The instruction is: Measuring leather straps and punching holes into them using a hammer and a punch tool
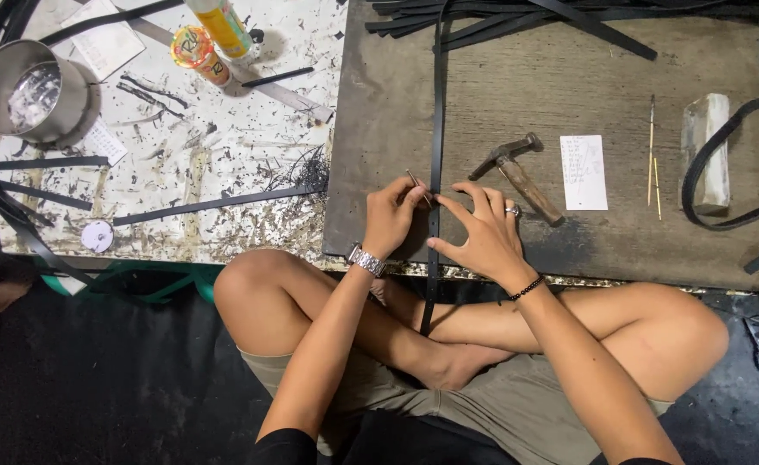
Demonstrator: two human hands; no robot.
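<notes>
Pinching a thin metal tool (416, 185), the left hand (392, 215) rests against the black strap (435, 138) near the desk's (414, 95) front edge. The right hand (481, 228) lies on the strap's other side, fingers spread open, fingertips pressing it flat and gripping nothing. The strap runs from the front edge to the far edge. Just right lies a hammer (517, 176), then a white paper slip (584, 172). Beyond the left edge stand an orange-labelled round tub (197, 53) and a steel pot (26, 90), contents unclear.
</notes>
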